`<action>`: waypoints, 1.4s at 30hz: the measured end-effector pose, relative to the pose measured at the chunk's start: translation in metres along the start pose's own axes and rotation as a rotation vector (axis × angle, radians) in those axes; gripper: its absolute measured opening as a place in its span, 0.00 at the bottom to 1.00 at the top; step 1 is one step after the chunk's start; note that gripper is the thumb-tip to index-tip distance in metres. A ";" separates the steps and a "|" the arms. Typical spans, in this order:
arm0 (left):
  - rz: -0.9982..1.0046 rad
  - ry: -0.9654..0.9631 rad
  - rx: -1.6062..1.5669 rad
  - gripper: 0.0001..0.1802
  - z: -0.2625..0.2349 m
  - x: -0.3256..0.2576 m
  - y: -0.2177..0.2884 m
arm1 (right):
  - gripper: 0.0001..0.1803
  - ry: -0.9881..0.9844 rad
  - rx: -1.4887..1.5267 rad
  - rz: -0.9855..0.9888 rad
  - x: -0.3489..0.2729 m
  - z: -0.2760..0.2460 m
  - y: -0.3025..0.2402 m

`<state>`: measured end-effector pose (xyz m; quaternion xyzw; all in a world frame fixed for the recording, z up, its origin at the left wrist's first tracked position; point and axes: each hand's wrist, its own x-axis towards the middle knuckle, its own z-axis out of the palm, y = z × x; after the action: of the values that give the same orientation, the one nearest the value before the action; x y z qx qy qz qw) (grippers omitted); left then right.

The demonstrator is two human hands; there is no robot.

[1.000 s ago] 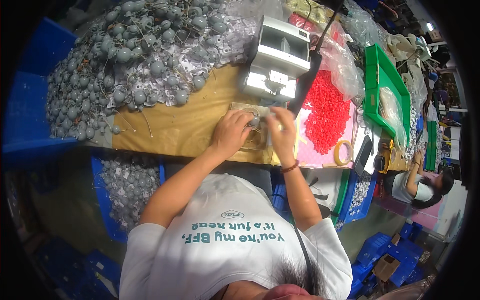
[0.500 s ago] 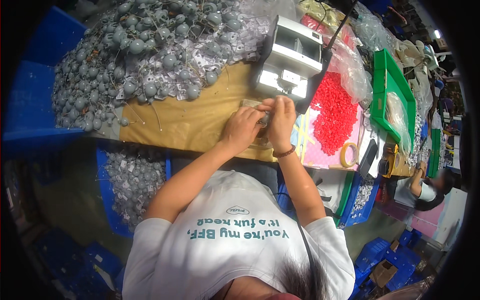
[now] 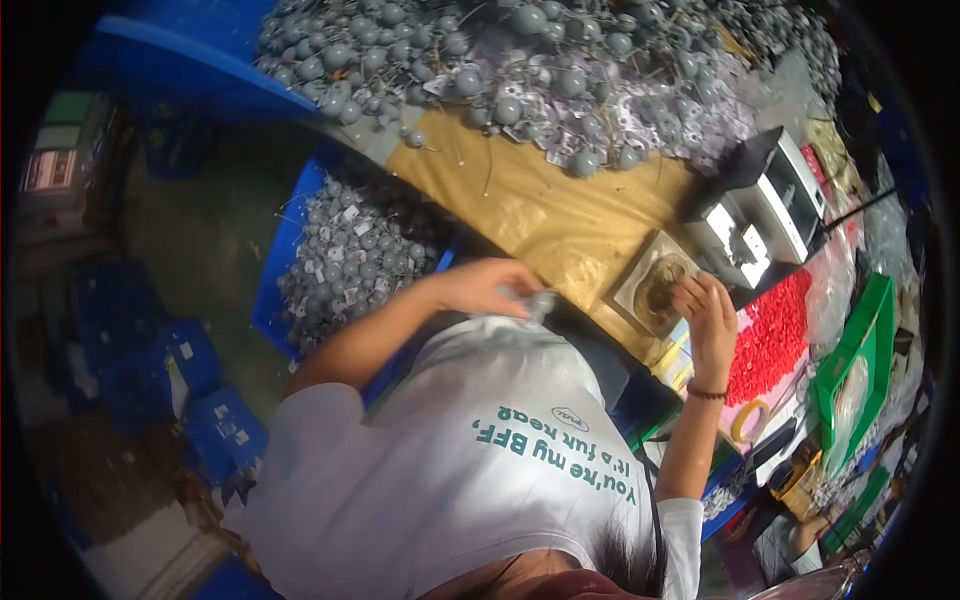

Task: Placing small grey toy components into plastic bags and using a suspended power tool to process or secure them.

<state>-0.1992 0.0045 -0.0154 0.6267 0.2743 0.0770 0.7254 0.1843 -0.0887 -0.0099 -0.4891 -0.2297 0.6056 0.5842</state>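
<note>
Blue plastic forms the bin (image 3: 268, 300) at 9 o'clock from the left hand (image 3: 488, 288), filled with grey round parts (image 3: 360, 250). Hands are well apart. The left hand's fingers close on a grey piece (image 3: 540, 306), blurred, located just in front of the white shirt (image 3: 520, 420). At 1 o'clock, a heap of grey balls (image 3: 575, 85) covers the far side of the brown-covered table (image 3: 520, 220). At 3 o'clock lies a square block (image 3: 628, 298) with a round recess; the right hand (image 3: 706, 308) is at its right edge, fingertips bunched, contents and contact undetermined. From the right hand: tape roll (image 3: 737, 425) at 5 o'clock, white-and-black machine (image 3: 757, 222) at 1, red parts (image 3: 770, 345) at 4, green tray (image 3: 825, 390) also near 4.
</note>
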 end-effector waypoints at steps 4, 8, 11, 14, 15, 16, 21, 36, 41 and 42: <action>-0.432 0.312 -0.194 0.20 -0.094 -0.085 -0.053 | 0.16 0.093 -0.030 -0.036 -0.014 -0.037 -0.007; -0.324 1.090 -0.026 0.27 -0.201 -0.145 -0.118 | 0.15 0.186 -0.038 -0.053 -0.014 -0.063 -0.008; -0.273 1.772 0.060 0.27 -0.237 -0.143 -0.127 | 0.15 0.292 -0.190 -0.121 -0.014 -0.079 -0.014; -0.081 1.753 0.461 0.25 -0.226 -0.136 -0.142 | 0.14 0.457 -0.671 -0.282 -0.010 -0.113 -0.019; 0.002 1.654 0.511 0.24 -0.194 -0.096 -0.109 | 0.13 0.514 -0.947 -0.369 -0.014 -0.133 -0.020; 0.089 1.549 0.583 0.22 -0.164 -0.072 -0.080 | 0.13 0.537 -1.185 -0.420 -0.014 -0.150 -0.020; 0.498 0.948 1.039 0.13 -0.063 0.010 0.021 | 0.12 0.518 -1.747 -0.451 -0.002 -0.176 -0.017; 0.582 0.837 1.428 0.10 -0.032 0.217 0.091 | 0.07 0.688 -1.183 -0.486 -0.013 -0.169 -0.026; 0.515 0.801 1.559 0.09 -0.054 0.240 0.087 | 0.06 0.620 -0.802 -0.488 -0.026 -0.156 -0.035; 0.544 0.759 1.545 0.09 -0.053 0.236 0.094 | 0.07 0.612 -0.765 -0.490 -0.030 -0.150 -0.034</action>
<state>-0.0058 0.1776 -0.0009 0.9150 0.3126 0.2419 -0.0803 0.3255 -0.1533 -0.0338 -0.7528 -0.3603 0.1549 0.5287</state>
